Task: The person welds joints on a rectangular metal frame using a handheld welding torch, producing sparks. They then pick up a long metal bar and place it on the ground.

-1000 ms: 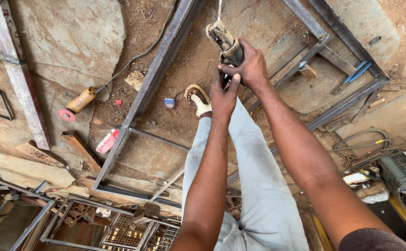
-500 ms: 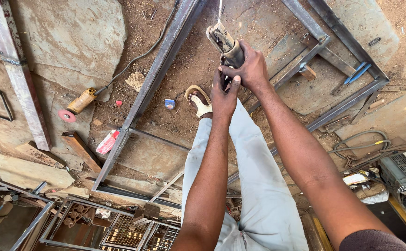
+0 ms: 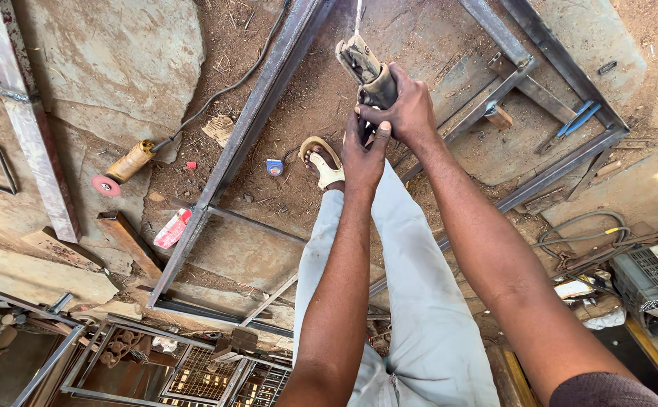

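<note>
Both my arms reach forward over a large steel frame (image 3: 261, 98) lying on the dirt floor. My right hand (image 3: 404, 105) grips the dark handle of a welding electrode holder (image 3: 365, 66), whose thin rod points away at the top edge. My left hand (image 3: 363, 154) sits just below the right one, fingers touching the holder's lower end. Under my hands are my grey trouser legs and a sandalled foot (image 3: 321, 162) standing inside the frame.
An angle grinder (image 3: 122, 169) with a red disc lies left of the frame, its cable trailing up. Nearby lie a red-white packet (image 3: 172, 228), a small tape measure (image 3: 274, 167), blue pliers (image 3: 581, 117), coiled cable (image 3: 581, 234), and metal grilles (image 3: 208, 377).
My hands and the electrode holder have stayed in nearly the same place; no visible change apart from slight shifts.
</note>
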